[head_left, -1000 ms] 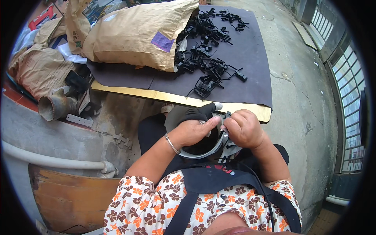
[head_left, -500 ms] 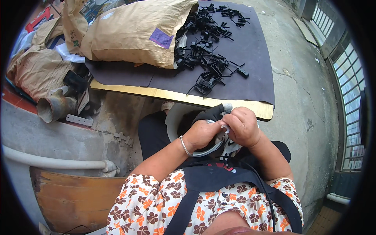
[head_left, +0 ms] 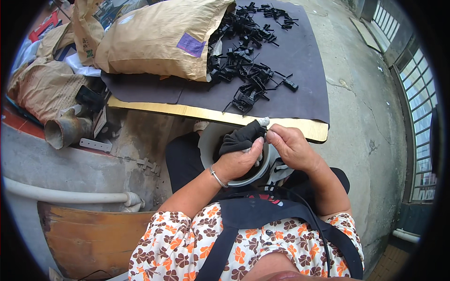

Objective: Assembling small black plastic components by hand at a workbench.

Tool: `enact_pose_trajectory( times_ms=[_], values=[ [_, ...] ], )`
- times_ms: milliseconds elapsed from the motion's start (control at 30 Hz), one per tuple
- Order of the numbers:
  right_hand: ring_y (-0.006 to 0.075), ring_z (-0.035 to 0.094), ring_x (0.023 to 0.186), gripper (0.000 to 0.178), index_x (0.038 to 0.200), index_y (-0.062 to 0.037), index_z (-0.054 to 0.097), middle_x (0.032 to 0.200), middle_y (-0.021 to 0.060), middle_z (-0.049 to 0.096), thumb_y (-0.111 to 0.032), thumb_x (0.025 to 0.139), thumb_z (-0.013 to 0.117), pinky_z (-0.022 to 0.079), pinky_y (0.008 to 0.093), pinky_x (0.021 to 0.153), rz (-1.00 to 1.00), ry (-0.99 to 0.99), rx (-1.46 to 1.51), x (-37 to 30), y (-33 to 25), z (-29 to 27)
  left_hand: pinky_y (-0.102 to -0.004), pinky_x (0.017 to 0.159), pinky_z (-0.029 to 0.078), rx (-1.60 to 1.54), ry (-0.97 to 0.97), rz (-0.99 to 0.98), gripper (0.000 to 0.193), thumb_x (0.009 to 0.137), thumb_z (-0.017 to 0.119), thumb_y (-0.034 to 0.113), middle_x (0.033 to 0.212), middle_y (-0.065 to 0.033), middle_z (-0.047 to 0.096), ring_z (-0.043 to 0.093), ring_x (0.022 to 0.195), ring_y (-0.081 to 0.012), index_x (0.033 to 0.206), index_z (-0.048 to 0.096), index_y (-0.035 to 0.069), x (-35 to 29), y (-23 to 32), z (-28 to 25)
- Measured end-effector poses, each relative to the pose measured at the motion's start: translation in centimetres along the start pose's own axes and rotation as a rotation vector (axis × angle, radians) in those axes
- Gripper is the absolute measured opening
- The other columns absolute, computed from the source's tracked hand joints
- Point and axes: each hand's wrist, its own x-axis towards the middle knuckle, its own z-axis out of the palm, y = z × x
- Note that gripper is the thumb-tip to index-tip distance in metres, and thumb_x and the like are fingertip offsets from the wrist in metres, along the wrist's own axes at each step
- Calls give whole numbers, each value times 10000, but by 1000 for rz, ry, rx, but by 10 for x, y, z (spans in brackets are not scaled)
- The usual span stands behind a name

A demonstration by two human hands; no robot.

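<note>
**Glove in both hands over the pale bucket**

Clock positions read from the bucket, 12 being straight ahead of me.

The black and pale-grey fabric glove [head_left: 240, 139] is held above the mouth of the pale-grey round bucket [head_left: 206, 147], which stands between my knees. The glove's light end points to about 1 o'clock, close to the worktop's near edge.

Left hand [head_left: 238, 163]: closed on the glove, thumb laid along its near side. A silver-coloured metal bangle [head_left: 216, 176] sits at the wrist.

Right hand [head_left: 295, 149]: at 3 o'clock, fingers curled, thumb and forefinger drawn together at the glove's light end. Whether they pinch the fabric or some small piece, I cannot tell.

At 4 o'clock, just beside the bucket, a pale-grey fabric piece with dark bands [head_left: 280, 174]. Bucket contents: too dark to identify.

At 12, the worktop [head_left: 302, 70], covered with a dark purple-grey sheet and edged in yellowish wood. Small black plastic parts [head_left: 253, 86] lie heaped on it, trailing from the open mouth of a large brown paper sack [head_left: 150, 42] at 11. The sack carries a purple patch.

At 9, well apart, a rusty flared metal pipe [head_left: 68, 130].
</note>
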Motion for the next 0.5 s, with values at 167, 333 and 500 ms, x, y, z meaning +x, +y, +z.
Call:
enact_pose_trajectory(
  times_ms=[167, 333, 500],
  values=[
    [242, 445, 571, 242, 798, 16, 515, 643, 148, 516, -174, 944, 481, 415, 338, 574, 44, -21, 14, 2, 0, 5, -331, 876, 455, -42, 60, -93, 318, 874, 537, 118, 1057, -178, 629, 614, 962, -264, 1161, 561, -16, 1, 6, 6],
    [162, 457, 578, 242, 791, 30, 538, 626, 136, 532, -161, 930, 487, 424, 328, 576, 157, -57, 18, 2, 1, 3, -364, 819, 470, 357, 142, 282, 281, 855, 540, 76, 1039, -184, 617, 603, 918, -303, 1118, 572, -14, 4, -8, 8],
    [98, 425, 639, 264, 821, 23, 549, 664, 6, 507, -177, 963, 449, 400, 270, 593, 142, 53, 199, -1, 28, 28, -359, 810, 469, 667, 87, 229, 308, 839, 537, 41, 1016, -198, 606, 595, 899, -326, 1139, 554, -23, 3, 0, 9]
  ],
)
